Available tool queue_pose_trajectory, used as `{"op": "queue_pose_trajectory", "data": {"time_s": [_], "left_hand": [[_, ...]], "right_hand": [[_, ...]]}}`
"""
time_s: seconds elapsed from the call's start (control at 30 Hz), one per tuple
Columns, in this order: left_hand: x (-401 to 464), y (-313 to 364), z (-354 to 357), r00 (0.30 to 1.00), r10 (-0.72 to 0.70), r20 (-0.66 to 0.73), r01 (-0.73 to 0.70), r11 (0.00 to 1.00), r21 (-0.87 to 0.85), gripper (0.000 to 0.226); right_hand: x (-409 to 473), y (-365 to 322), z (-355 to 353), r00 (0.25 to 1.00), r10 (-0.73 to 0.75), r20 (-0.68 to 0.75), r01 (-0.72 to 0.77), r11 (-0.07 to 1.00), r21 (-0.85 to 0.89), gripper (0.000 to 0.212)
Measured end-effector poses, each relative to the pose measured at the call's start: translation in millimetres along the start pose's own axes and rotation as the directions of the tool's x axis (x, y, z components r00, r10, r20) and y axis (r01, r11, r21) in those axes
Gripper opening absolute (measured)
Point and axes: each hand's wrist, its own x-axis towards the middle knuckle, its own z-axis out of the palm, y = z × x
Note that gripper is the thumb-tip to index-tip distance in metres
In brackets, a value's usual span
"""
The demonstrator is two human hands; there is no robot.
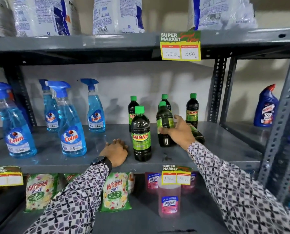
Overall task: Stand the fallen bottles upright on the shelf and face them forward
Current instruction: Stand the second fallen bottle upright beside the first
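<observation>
Several dark Sunny bottles with green caps stand on the grey middle shelf (pixel 225 144). The front one (pixel 141 135) is upright with its label facing me. My right hand (pixel 178 132) is wrapped around another Sunny bottle (pixel 164 119), which stands slightly tilted with its label turned left. Just behind that hand a further dark bottle (pixel 199 134) lies on its side, mostly hidden. Upright Sunny bottles stand at the back left (pixel 132 114), back middle (pixel 165 100) and back right (pixel 192 110). My left hand (pixel 115 152) rests flat on the shelf, beside the front bottle, holding nothing.
Blue Colin spray bottles (pixel 72 130) fill the shelf's left half. A blue toilet-cleaner bottle (pixel 265 108) stands in the bay to the right, past the grey upright posts (pixel 216 90). Price tags (pixel 180 46) hang from the shelf edges. Detergent packs and pink Lizol bottles (pixel 169 198) sit below.
</observation>
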Motion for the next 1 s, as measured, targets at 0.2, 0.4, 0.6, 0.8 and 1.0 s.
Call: {"op": "queue_pose_trajectory", "data": {"time_s": [0.2,0.4,0.6,0.8,1.0], "left_hand": [[-2.7,2.7,-2.3,1.0,0.017,-0.012,-0.017,0.999,-0.037,0.043],[0.8,0.3,-0.1,1.0,0.018,-0.002,-0.018,1.0,-0.016,0.046],[2.7,-1.7,1.4,1.0,0.014,0.001,-0.014,1.0,-0.014,0.046],[1.8,-1.5,1.6,1.0,0.02,-0.001,-0.02,1.0,-0.021,0.05],[1.5,-3.0,1.9,1.0,0.023,0.005,-0.023,1.0,-0.004,0.049]], "right_hand": [[-13.9,26.2,15.6,0.978,-0.178,-0.112,0.179,0.984,-0.003,0.091],[-8.2,34.0,15.1,0.987,-0.134,-0.089,0.138,0.99,0.041,0.09],[-4.3,38.2,16.1,0.99,-0.127,-0.053,0.13,0.99,0.048,0.081],[-3.2,36.3,17.3,0.989,-0.134,-0.065,0.137,0.99,0.031,0.088],[-8.2,30.6,17.2,0.989,-0.143,-0.048,0.142,0.99,-0.013,0.086]]}}
